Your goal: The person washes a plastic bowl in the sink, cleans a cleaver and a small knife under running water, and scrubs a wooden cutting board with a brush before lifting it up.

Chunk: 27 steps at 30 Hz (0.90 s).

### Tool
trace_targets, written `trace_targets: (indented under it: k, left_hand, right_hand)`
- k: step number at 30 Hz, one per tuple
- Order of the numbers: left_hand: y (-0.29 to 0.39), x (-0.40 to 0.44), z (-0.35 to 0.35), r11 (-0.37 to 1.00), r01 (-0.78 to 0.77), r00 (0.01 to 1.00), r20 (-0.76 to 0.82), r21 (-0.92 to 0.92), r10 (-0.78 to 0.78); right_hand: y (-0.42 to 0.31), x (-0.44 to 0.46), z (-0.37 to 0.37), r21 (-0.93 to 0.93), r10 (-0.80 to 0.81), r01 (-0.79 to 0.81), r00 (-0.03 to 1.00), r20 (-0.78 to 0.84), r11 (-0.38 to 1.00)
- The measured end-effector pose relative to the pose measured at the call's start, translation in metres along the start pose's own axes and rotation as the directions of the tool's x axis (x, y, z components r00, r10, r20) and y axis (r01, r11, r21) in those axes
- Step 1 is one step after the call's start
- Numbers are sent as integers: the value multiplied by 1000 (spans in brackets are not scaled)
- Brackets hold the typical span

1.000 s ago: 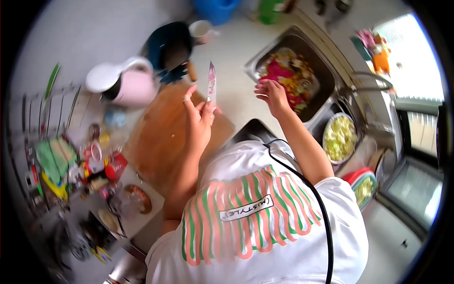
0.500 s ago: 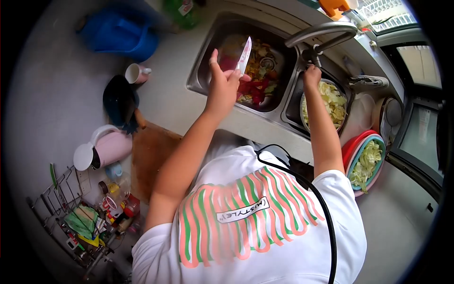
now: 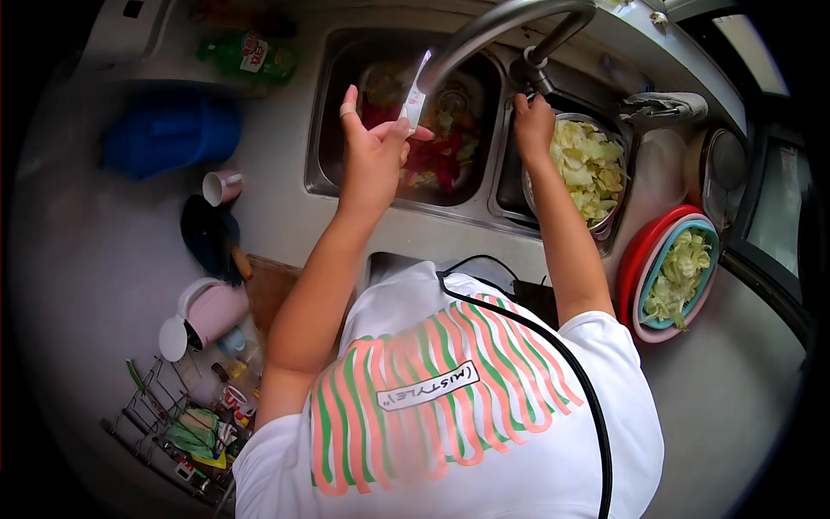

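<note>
My left hand [image 3: 372,160] is over the left sink basin [image 3: 316,164], pinching a small knife [image 3: 417,97]. Its pale blade, marked with pink, points up and away, near the tap's spout. One finger of that hand sticks out straight. Up at the base of the metal tap [image 3: 494,28], my right hand [image 3: 534,130] has its fingers closed on the handle area; the handle itself is mostly hidden. Below and beside this hand, a bowl of cut cabbage [image 3: 590,169] sits in the right basin. Red and yellowish scraps [image 3: 437,160] lie in the left basin.
Stacked red, pink and teal basins [image 3: 635,285] with cabbage leaves stand at right. Along the left are a green bottle [image 3: 251,56], a blue container [image 3: 173,134], a pink mug [image 3: 222,187], a dark pan [image 3: 207,233], a pink kettle [image 3: 216,311] and a wire rack [image 3: 143,398].
The view has shifted, so the sink and tap appear farther left and higher. My left hand still holds the knife, and my right hand remains at the tap's base.
</note>
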<state>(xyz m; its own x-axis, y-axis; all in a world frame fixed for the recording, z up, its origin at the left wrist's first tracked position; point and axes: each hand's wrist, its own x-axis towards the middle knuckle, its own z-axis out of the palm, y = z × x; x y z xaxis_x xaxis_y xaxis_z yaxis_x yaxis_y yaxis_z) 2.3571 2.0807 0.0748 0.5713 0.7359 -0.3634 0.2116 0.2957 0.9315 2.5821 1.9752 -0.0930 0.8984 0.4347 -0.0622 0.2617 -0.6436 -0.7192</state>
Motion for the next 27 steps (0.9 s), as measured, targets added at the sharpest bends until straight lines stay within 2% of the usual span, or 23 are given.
trace_targets:
  k: [4, 19, 25, 27]
  left_hand:
    - [2, 3, 4, 1000, 13, 1000, 14, 27, -13]
    - [-1, 5, 0, 999, 37, 995, 91, 9, -37]
    - [3, 3, 1, 999, 36, 995, 88, 32, -39]
    - [4, 2, 1, 999, 30, 995, 98, 45, -34]
  right_hand:
    - [-4, 2, -6, 33, 43, -44, 998, 49, 998]
    - [6, 5, -16, -93, -35, 44, 994, 99, 995]
    - [5, 6, -20, -96, 23, -9, 988, 150, 995]
    - [1, 1, -23, -21, 125, -124, 982, 139, 992]
